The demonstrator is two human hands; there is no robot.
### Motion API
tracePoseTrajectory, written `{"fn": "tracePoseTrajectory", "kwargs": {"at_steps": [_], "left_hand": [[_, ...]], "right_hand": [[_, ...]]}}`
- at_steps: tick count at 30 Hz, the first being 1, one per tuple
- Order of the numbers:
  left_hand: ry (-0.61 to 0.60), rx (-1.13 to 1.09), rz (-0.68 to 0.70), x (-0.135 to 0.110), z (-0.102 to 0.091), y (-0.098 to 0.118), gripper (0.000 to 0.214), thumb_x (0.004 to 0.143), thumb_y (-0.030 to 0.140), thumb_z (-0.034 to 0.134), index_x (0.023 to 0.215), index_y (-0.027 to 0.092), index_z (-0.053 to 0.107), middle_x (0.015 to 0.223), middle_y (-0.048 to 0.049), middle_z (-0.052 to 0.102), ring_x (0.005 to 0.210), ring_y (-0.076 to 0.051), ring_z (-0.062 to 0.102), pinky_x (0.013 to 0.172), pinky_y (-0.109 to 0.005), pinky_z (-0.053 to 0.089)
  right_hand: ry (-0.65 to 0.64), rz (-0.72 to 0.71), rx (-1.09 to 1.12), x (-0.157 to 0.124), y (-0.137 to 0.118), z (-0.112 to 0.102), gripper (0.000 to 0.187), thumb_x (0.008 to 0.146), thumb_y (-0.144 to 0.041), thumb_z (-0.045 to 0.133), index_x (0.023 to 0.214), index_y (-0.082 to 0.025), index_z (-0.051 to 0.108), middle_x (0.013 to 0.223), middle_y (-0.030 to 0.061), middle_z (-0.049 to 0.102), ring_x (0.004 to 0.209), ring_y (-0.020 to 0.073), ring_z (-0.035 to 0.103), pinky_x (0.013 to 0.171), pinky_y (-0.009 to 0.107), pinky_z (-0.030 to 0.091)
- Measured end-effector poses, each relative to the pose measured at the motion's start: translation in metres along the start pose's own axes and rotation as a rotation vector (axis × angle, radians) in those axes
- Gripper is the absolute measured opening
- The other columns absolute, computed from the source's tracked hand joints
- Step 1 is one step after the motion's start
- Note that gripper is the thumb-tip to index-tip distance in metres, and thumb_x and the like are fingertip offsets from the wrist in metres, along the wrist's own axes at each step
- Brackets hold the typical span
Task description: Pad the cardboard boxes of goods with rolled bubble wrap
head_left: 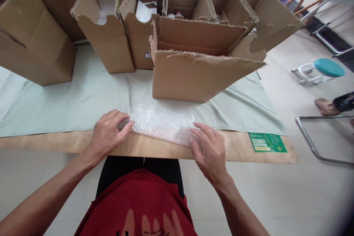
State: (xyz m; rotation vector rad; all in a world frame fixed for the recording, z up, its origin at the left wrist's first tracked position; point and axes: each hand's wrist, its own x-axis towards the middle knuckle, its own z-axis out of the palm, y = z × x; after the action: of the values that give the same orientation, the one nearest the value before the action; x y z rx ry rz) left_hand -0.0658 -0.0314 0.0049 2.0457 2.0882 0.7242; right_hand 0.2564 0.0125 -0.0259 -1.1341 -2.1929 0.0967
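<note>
A flattened piece of clear bubble wrap (160, 122) lies across the front of the cloth and over the bare wooden edge. At its left end is my left hand (110, 131), fingers curled, with the thumb and index finger closing on the corner of the wrap. My right hand (208, 149) grips the opposite end between thumb and fingers; its thumb side is slightly blurred. Whether anything is inside the wrap cannot be made out.
Behind the wrap stands an open cardboard box (190, 77), with a row of cardboard bins (107, 44) farther back. Another carton (41, 40) is at left. A green label (267, 142) sits on the table's right edge. A teal stool (329, 67) and a person's foot (326, 107) are at right.
</note>
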Motion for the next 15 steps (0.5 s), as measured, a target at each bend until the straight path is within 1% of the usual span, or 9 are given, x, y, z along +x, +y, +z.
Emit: {"fn": "tracePoseTrajectory", "kwargs": {"at_steps": [2,4,6,7,9,10,12,14,15], "left_hand": [[-0.054,0.061,-0.024,0.006,0.004,0.0,0.026,0.095,0.042,0.059,0.091,0.02,0.07,0.084,-0.0054,0.071,0.08,-0.022,0.068,0.074,-0.035,0.052],[-0.105,0.096,-0.047,0.009,0.009,0.0,0.026,0.093,0.043,0.06,0.088,0.02,0.07,0.083,-0.0062,0.07,0.08,-0.024,0.067,0.073,-0.036,0.051],[-0.13,0.051,-0.065,0.011,0.014,-0.002,0.021,0.091,0.039,0.062,0.083,0.021,0.069,0.083,-0.0052,0.07,0.076,-0.022,0.066,0.069,-0.035,0.05],[-0.118,0.009,-0.06,0.01,0.017,-0.002,0.018,0.09,0.035,0.063,0.081,0.021,0.068,0.082,-0.0043,0.069,0.073,-0.021,0.066,0.066,-0.033,0.05],[-0.026,-0.049,-0.002,0.007,0.02,-0.003,0.015,0.092,0.028,0.062,0.08,0.021,0.065,0.081,-0.0032,0.068,0.072,-0.019,0.066,0.066,-0.032,0.05],[0.055,-0.047,0.054,0.004,0.021,-0.002,0.014,0.093,0.025,0.062,0.08,0.02,0.064,0.082,-0.0035,0.068,0.075,-0.02,0.067,0.068,-0.032,0.051],[0.234,0.009,0.198,-0.003,0.022,0.001,0.01,0.094,0.02,0.064,0.084,0.02,0.063,0.088,-0.0059,0.071,0.083,-0.022,0.069,0.074,-0.034,0.051],[0.364,0.068,0.33,-0.013,0.02,0.007,0.01,0.092,0.015,0.07,0.088,0.019,0.062,0.095,-0.0088,0.074,0.086,-0.023,0.069,0.076,-0.036,0.05],[0.392,0.08,0.374,-0.018,0.02,0.01,0.013,0.09,0.013,0.072,0.089,0.019,0.061,0.097,-0.0096,0.075,0.085,-0.023,0.069,0.075,-0.036,0.049]], "right_hand": [[-0.031,0.032,-0.167,0.01,0.01,-0.001,0.023,0.1,-0.025,0.06,0.121,-0.018,0.066,0.121,0.0141,0.073,0.109,0.033,0.065,0.09,0.047,0.045],[-0.12,0.054,-0.272,0.018,0.018,0.0,0.024,0.099,-0.03,0.062,0.117,-0.016,0.069,0.105,0.0128,0.075,0.098,0.033,0.064,0.083,0.045,0.042],[-0.199,0.087,-0.254,0.021,0.024,0.001,0.017,0.099,-0.03,0.062,0.105,-0.018,0.072,0.088,0.008,0.074,0.087,0.0291,0.062,0.078,0.041,0.038],[-0.22,0.106,-0.216,0.021,0.025,0.002,0.014,0.099,-0.029,0.061,0.097,-0.02,0.072,0.083,0.0059,0.073,0.083,0.0271,0.061,0.077,0.04,0.037],[-0.228,0.138,-0.144,0.02,0.026,0.003,0.015,0.099,-0.028,0.059,0.09,-0.021,0.07,0.086,0.005,0.073,0.084,0.0252,0.06,0.078,0.038,0.036],[-0.221,0.147,-0.129,0.019,0.027,0.003,0.015,0.099,-0.029,0.058,0.093,-0.021,0.07,0.093,0.0061,0.074,0.087,0.0255,0.061,0.078,0.038,0.036],[-0.203,0.162,-0.142,0.018,0.028,0.004,0.019,0.099,-0.03,0.057,0.108,-0.02,0.069,0.105,0.0092,0.074,0.092,0.0273,0.061,0.079,0.038,0.036],[-0.201,0.173,-0.154,0.017,0.031,0.006,0.028,0.099,-0.032,0.057,0.121,-0.018,0.067,0.102,0.0095,0.074,0.091,0.0283,0.062,0.078,0.038,0.036],[-0.204,0.175,-0.147,0.017,0.032,0.007,0.027,0.098,-0.033,0.058,0.12,-0.019,0.067,0.095,0.0081,0.074,0.088,0.0281,0.061,0.077,0.038,0.036]]}}
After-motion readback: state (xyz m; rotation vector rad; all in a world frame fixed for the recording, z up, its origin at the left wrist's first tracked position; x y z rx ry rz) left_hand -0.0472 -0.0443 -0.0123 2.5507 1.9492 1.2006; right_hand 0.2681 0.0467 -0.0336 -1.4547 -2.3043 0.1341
